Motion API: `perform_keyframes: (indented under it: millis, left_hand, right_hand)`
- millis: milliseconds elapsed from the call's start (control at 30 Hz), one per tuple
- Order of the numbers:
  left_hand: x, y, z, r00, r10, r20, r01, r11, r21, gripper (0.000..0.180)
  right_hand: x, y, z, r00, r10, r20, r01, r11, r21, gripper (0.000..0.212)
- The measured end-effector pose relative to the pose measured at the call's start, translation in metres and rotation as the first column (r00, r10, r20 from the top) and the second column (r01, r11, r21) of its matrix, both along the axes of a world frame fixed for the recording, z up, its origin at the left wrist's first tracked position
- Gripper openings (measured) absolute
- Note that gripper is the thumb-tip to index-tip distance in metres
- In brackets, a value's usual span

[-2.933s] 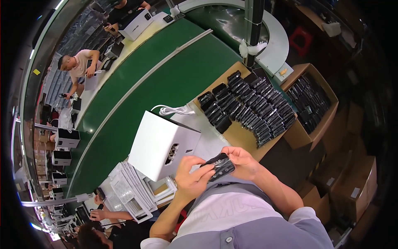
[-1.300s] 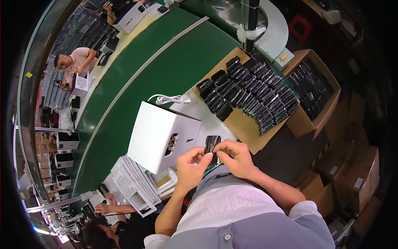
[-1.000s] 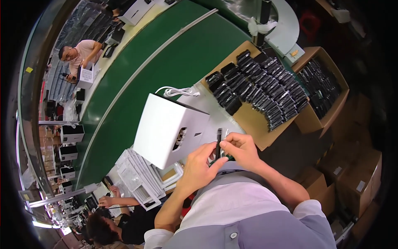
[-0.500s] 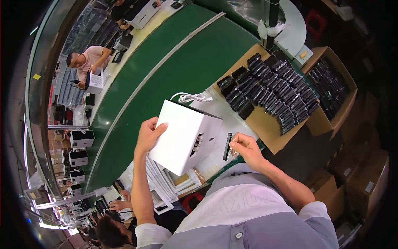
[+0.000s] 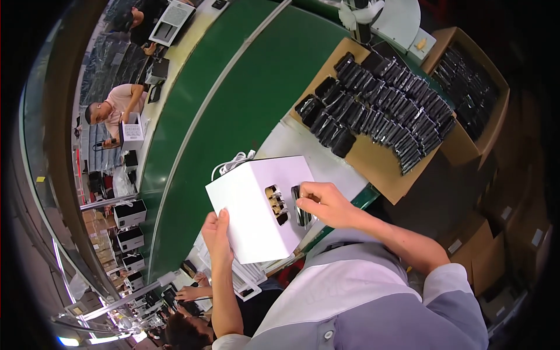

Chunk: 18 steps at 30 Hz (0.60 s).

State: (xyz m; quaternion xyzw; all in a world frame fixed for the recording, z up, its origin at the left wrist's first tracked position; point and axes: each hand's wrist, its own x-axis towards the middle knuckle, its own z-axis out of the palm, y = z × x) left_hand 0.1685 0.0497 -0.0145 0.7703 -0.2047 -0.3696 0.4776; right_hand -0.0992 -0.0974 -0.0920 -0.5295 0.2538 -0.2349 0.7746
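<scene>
A white box-shaped appliance (image 5: 245, 204) stands tilted in front of me, with a bundled white cable (image 5: 234, 163) behind its top edge. My left hand (image 5: 218, 238) grips its near left edge, thumb on the front face and the other fingers hidden. A cut-out (image 5: 276, 205) in its right side shows pale parts within. Beside that opening, a narrow black plastic piece (image 5: 300, 211) lies close against the side wall. My right hand (image 5: 325, 204) pinches this piece between thumb and bent fingers; whether it is seated in the wall I cannot tell.
Rows of black wrapped packs (image 5: 373, 111) lie on a cardboard sheet (image 5: 382, 181) at the right, by an open carton (image 5: 496, 125). White frames (image 5: 248, 275) are stacked near my left arm. Beyond runs a green conveyor (image 5: 233, 111); a co-worker (image 5: 119, 105) sits across it.
My right hand has brought the black piece leftward to the appliance's side. The appliance has turned, showing more of its cut-out side. My left hand has slid lower on its edge.
</scene>
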Motion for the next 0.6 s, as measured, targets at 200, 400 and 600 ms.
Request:
perform_keyframes:
  millis: [200, 400, 600]
  left_hand:
    - [-0.067, -0.04, 0.045, 0.387, -0.316, 0.866, 0.403, 0.903, 0.149, 0.038]
    - [-0.107, -0.063, 0.049, 0.051, -0.721, 0.691, 0.639, 0.555, 0.532, 0.032]
    - [-0.108, -0.07, 0.045, 0.018, -0.739, 0.673, 0.66, 0.514, 0.547, 0.021]
  right_hand:
    - [-0.002, -0.009, -0.019, 1.0, 0.001, -0.004, -0.001, 1.0, 0.028, 0.029]
    - [0.0, -0.004, -0.015, 1.0, -0.001, 0.02, 0.0, 0.998, 0.067, 0.029]
    - [-0.007, -0.003, -0.026, 0.998, -0.036, 0.046, 0.031, 0.993, 0.113, 0.029]
